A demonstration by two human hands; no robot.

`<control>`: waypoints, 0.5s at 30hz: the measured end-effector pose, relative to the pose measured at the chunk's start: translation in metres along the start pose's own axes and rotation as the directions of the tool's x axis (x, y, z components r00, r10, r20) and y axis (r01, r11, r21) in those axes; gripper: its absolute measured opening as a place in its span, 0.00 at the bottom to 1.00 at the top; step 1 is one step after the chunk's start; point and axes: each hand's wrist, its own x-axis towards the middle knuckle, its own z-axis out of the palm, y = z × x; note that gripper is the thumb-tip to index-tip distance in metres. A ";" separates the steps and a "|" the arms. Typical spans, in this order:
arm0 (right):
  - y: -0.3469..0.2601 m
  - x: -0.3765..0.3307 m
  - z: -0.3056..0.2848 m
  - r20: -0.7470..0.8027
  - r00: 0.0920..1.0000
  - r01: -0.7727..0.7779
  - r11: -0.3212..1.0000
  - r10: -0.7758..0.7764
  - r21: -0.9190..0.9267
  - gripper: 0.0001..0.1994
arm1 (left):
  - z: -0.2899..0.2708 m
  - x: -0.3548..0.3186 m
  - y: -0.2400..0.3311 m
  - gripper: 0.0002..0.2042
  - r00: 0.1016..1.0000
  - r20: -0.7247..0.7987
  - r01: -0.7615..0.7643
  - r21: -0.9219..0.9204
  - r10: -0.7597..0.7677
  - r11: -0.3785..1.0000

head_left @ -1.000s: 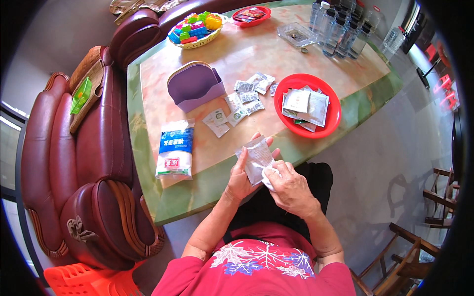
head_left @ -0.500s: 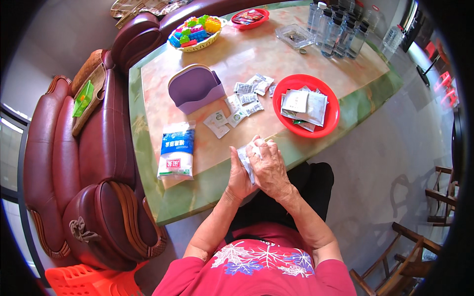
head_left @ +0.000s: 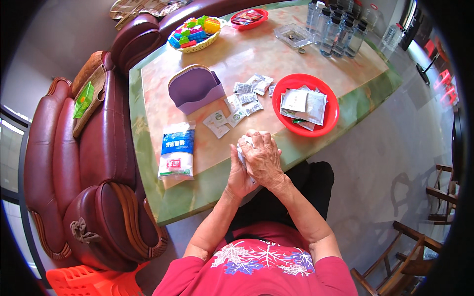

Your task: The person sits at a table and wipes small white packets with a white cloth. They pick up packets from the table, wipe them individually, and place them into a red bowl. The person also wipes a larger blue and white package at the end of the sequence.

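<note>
At the glossy marbled worktop (head_left: 256,54) edge, right hand (head_left: 262,157) over left hand (head_left: 239,172), both pressed shut around a crinkly white packet (head_left: 243,147), beside a round red plastic plate (head_left: 332,116) of flat sachets (head_left: 302,102).

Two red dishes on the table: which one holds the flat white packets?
The larger red plate nearest the hands, piled with white packets. The smaller red dish at the far end holds dark items instead.

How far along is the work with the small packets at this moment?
A few flat packets already lie in the red plate. One whitish packet is pressed between the left hand and right hand at the table edge. Several loose small sachets remain on the table beside the purple holder.
</note>
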 end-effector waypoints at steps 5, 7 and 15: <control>-0.015 -0.016 0.013 -0.131 0.985 -0.093 0.984 0.113 0.154 0.18 | -0.003 -0.003 0.001 0.41 0.994 0.106 0.011 0.127 -0.025 0.992; -0.018 -0.022 -0.014 -0.135 0.990 0.057 0.986 -0.036 0.156 0.19 | -0.001 -0.008 0.005 0.41 0.993 0.115 -0.003 0.164 -0.017 0.986; 0.004 -0.030 -0.025 -0.129 0.989 -0.060 0.995 0.070 0.083 0.19 | -0.007 -0.004 0.006 0.43 0.998 0.020 0.063 -0.167 -0.061 0.984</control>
